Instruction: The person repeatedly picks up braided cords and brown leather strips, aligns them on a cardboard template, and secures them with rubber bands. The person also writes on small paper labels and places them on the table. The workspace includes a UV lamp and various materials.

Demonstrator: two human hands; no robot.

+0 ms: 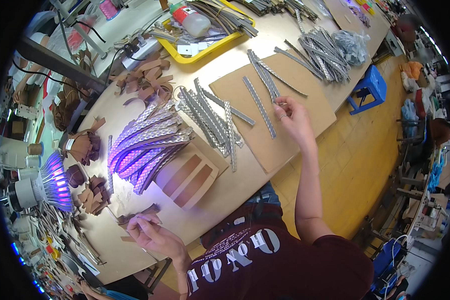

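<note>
My right hand (295,120) reaches over a brown cardboard sheet (312,107), its thumb and fingers pinching the near end of a grey braided strip (266,77). Another grey strip (259,106) lies on the cardboard just left of it. My left hand (156,236) is raised near the table's front edge with bent fingers drawn together; what they hold, if anything, is too small to make out. Brown leather pieces (137,212) lie just beyond the left hand. Between the hands, a loose pile of grey strips (205,117) sits beside a big bundle of silvery braided straps (147,140).
A yellow tray (189,59) with a bottle (191,21) stands at the back. A lamp (55,181) throws violet light from the left. More strips (325,52) and a plastic bag (351,46) lie at the far right. A blue stool (369,90) stands beyond the table edge.
</note>
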